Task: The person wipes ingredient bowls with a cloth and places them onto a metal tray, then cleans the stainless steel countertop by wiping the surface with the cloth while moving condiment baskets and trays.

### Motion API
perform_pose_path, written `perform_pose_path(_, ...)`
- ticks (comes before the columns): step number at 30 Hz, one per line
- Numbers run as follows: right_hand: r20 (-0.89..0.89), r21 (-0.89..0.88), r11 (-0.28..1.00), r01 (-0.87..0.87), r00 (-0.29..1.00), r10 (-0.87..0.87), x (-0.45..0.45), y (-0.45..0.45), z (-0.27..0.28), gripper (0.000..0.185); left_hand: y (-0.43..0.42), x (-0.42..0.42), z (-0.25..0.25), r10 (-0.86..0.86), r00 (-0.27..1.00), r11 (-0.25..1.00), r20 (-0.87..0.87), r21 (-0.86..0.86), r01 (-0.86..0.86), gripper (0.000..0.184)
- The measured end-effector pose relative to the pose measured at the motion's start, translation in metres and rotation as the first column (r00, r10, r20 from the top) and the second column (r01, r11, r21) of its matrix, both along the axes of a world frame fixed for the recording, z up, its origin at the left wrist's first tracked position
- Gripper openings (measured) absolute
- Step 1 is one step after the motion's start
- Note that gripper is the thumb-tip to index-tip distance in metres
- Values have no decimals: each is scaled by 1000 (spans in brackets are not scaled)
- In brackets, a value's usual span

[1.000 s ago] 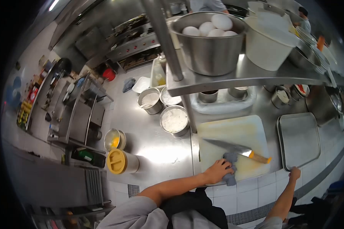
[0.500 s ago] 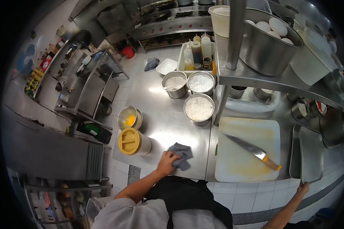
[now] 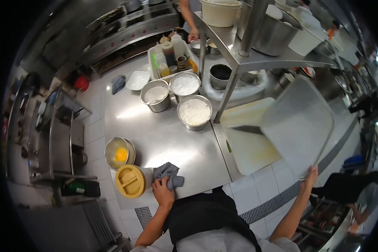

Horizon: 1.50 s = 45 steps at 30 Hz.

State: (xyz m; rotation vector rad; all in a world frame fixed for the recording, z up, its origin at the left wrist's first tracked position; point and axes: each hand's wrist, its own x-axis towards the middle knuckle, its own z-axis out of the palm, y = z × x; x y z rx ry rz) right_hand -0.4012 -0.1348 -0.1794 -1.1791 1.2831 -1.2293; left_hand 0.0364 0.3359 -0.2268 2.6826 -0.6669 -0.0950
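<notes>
Rectangular grey metal tray with rounded corners (image 3: 300, 124): raised at the right, overlapping the white cutting board (image 3: 252, 153) and hiding part of the knife (image 3: 248, 129). Right hand (image 3: 311, 175) closed on the tray's near corner. Left hand (image 3: 164, 194) has fingers bent over the edge of a crumpled dark-grey cloth (image 3: 168, 171); pinching or just pressing, cannot tell.

Cloth lies on the shiny steel table (image 3: 147, 130), just beside a pale round container with a ridged yellow lid (image 3: 130, 181). Behind that, a round metal bowl (image 3: 111, 145) holds orange-yellow yolk (image 3: 121, 154).

Farther back, three round steel pots: one with beige powder (image 3: 155, 95), one with smooth white powder (image 3: 185, 85), one with lumpy off-white powder (image 3: 195, 112). Next to them, a glossy white dish (image 3: 137, 80) and a white rectangular bin (image 3: 152, 63) with squeeze bottles (image 3: 168, 53), contents pale, dark and yellow.
</notes>
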Motion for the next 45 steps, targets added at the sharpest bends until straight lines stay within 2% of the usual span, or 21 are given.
perform_pose_path(2, -31, 10, 991, 135, 990, -134, 30, 45, 3, 35, 5, 3, -5, -56, 998, 998, -13, -40, 56, 51)
perform_pose_path(4, -147, 81, 996, -34, 988, 46, 25, 65, -15, 36, 7, 5, 2, -107, 994, 993, -23, -57, 106, 53)
perform_pose_path(5, -153, 72, 997, -26, 988, 37, 26, 74, -17, 36, 7, 6, 9, -116, 993, 991, -28, -68, 113, 53)
perform_pose_path(7, -61, 79, 983, -167, 983, 172, 61, 101, -16, 34, 8, 11, 30, -211, 962, 975, -173, -111, 193, 60)
perform_pose_path(11, -51, 129, 960, -247, 965, 255, 84, 114, -46, 34, 22, 18, 44, -312, 903, 947, -294, -174, 271, 68)
perform_pose_path(15, -69, 213, 946, -246, 962, 266, 93, 102, -75, 37, 29, 16, 21, -335, 916, 938, -218, -166, 304, 66)
perform_pose_path(17, -127, 220, 944, -248, 952, 279, 87, 82, -89, 38, 25, 13, 9, -300, 944, 939, -137, -217, 267, 58)
perform_pose_path(19, -182, 231, 940, -250, 938, 294, 87, 67, -90, 39, 18, 16, 6, -279, 948, 949, -151, -193, 248, 53)
perform_pose_path(21, -262, 101, 963, -250, 927, 269, 90, 54, -84, 38, 6, 21, 11, -231, 962, 958, -144, -207, 199, 42)
perform_pose_path(22, -262, 105, 964, -246, 928, 266, 89, 48, -84, 38, 2, 22, 11, -235, 961, 958, -146, -204, 203, 42)
perform_pose_path(25, -178, 155, 967, -203, 957, 229, 84, 34, -90, 43, -16, 28, 13, -198, 973, 883, -118, -452, 125, 38)
perform_pose_path(27, -253, 80, 987, -140, 955, 156, 86, 26, -98, 45, -32, 23, 25, -189, 969, 874, -159, -477, 92, 37)
perform_pose_path(28, -246, 90, 984, -151, 954, 169, 88, 23, -98, 45, -41, 20, 32, -186, 963, 861, -197, -504, 63, 36)
perform_pose_path(30, -66, 148, 975, -163, 982, 174, 81, 15, -94, 48, -57, 17, 34, -194, 954, 850, -230, -524, 47, 35)
perform_pose_path(33, -134, 112, 977, -181, 972, 195, 76, -5, -92, 49, -82, 11, 29, -267, 933, 828, -240, -552, 96, 35)
perform_pose_path(37, -248, 150, 958, -244, 929, 275, 78, -16, -75, 49, -99, 8, 17, -374, 907, 832, -193, -502, 236, 37)
perform_pose_path(39, -282, 168, 964, -204, 927, 246, 81, -18, -85, 48, -103, 4, 15, -382, 901, 879, -204, -382, 286, 39)
perform_pose_path(40, -325, 178, 972, -156, 923, 208, 76, -18, -85, 47, -105, 2, 13, -416, 886, 865, -206, -392, 315, 39)
perform_pose_path(42, -269, 278, 949, -147, 937, 224, 69, -18, -87, 47, -106, -2, 9, -437, 883, 883, -171, -268, 386, 39)
perform_pose_path(44, -100, 317, 941, -120, 982, 159, 62, -30, -105, 44, -113, -5, 14, -472, 864, 871, -176, -243, 427, 40)
perform_pose_path(45, -102, 314, 944, -101, 985, 140, 61, -34, -101, 44, -117, -7, 21, -412, 883, 906, -224, -205, 370, 41)
